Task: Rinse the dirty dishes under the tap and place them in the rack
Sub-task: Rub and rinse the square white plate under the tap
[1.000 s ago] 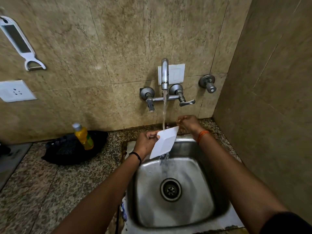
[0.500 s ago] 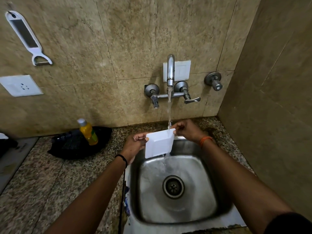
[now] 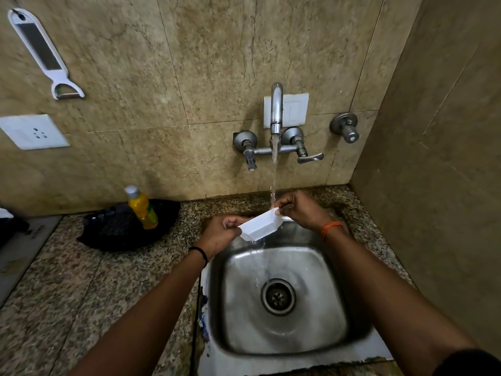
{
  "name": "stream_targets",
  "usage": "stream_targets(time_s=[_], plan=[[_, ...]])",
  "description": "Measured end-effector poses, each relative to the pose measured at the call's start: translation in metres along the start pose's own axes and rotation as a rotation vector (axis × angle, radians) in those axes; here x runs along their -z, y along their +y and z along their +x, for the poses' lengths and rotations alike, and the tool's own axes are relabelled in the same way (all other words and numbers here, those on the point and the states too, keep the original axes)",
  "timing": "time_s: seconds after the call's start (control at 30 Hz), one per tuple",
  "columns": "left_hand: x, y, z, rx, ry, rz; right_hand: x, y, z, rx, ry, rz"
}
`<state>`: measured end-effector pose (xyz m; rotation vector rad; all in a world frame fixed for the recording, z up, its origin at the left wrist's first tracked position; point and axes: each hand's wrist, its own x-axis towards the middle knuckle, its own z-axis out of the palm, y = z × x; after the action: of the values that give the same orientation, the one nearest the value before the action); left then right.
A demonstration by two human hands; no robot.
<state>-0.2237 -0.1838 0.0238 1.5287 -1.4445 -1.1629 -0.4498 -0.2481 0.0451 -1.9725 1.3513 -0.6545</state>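
While water runs from the tap (image 3: 276, 112), a small white dish (image 3: 259, 225) is held over the back edge of the sink (image 3: 282, 299), directly under the stream. The dish is tilted, its right end raised toward the stream and its left end lower; water spills off its lower edge into the basin.

The left hand (image 3: 221, 234) pinches the left end of the dish, fingers curled and the thumb on the rim. The left forearm reaches in from the lower left, and a black band circles the wrist. The right hand (image 3: 299, 210) pinches the right end of the dish, fingertips curled over the edge where the stream lands. The right forearm crosses the right side of the sink from the lower right, with an orange band at the wrist.

The sink is set into a speckled stone surface (image 3: 67, 294). On this surface, left of the sink, a yellow bottle (image 3: 142, 208) stands against a black bag (image 3: 122, 226). A white peeler (image 3: 43, 52) hangs on the tiled wall above a white socket (image 3: 34, 131).
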Motion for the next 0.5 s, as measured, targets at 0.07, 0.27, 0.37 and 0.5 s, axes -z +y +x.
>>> stream_targets(time_s=[0.07,0.27,0.37,0.5], plan=[[-0.003,0.001,0.001,-0.027,-0.023,0.029,0.000,-0.001,-0.003,0.013,0.005,-0.028],[-0.010,0.007,0.008,-0.076,-0.012,0.120,0.000,-0.002,-0.006,-0.001,-0.011,-0.070],[-0.016,0.014,0.011,-0.106,0.006,0.184,0.000,-0.006,-0.004,-0.006,-0.012,-0.068],[-0.024,0.021,0.015,-0.106,0.074,0.219,-0.002,-0.012,-0.002,-0.009,-0.036,-0.029]])
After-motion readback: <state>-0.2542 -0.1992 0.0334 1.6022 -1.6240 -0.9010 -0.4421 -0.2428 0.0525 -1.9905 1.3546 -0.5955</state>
